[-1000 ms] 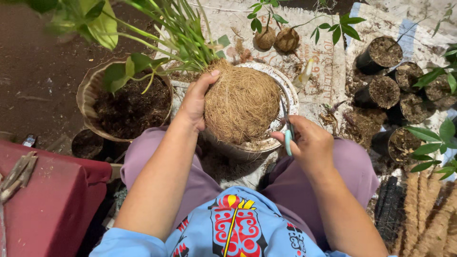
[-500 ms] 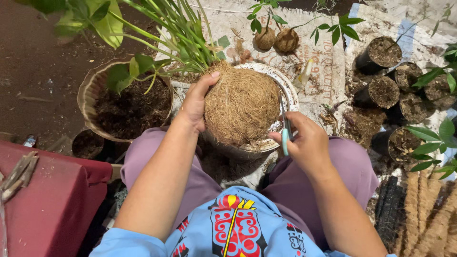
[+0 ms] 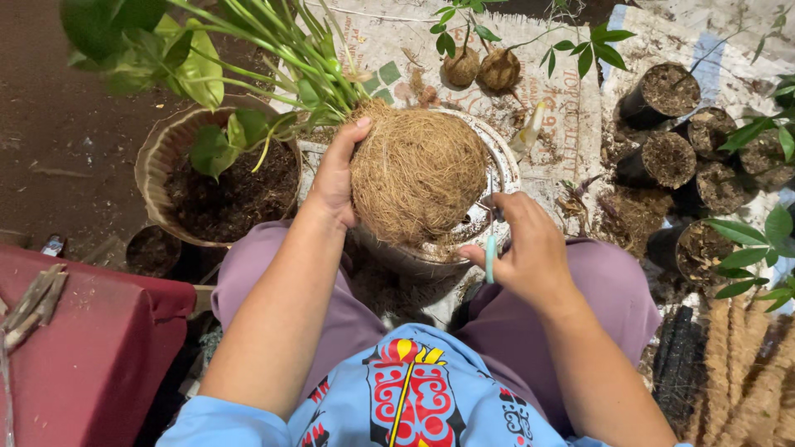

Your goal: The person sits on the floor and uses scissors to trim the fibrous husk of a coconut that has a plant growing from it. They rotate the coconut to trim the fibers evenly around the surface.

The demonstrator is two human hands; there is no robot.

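My left hand (image 3: 335, 175) grips a round ball of brown coconut fibre (image 3: 418, 172) with long green leaves (image 3: 281, 58) growing out of its far side. I hold the ball over a white bowl (image 3: 507, 170) that rests between my knees. My right hand (image 3: 530, 252) is closed on small scissors with a light blue handle (image 3: 490, 258), their blades pointing up beside the ball's right edge.
A brown pot of dark soil (image 3: 219, 190) stands on the left, with a red surface (image 3: 83, 356) nearer me. Two small fibre balls (image 3: 480, 68) lie on printed sacking ahead. Several black bags of soil (image 3: 671, 132) and leafy seedlings (image 3: 758, 240) crowd the right.
My right hand with the scissors has shifted slightly up and closer to the fibre ball. The left hand keeps its hold on the ball.
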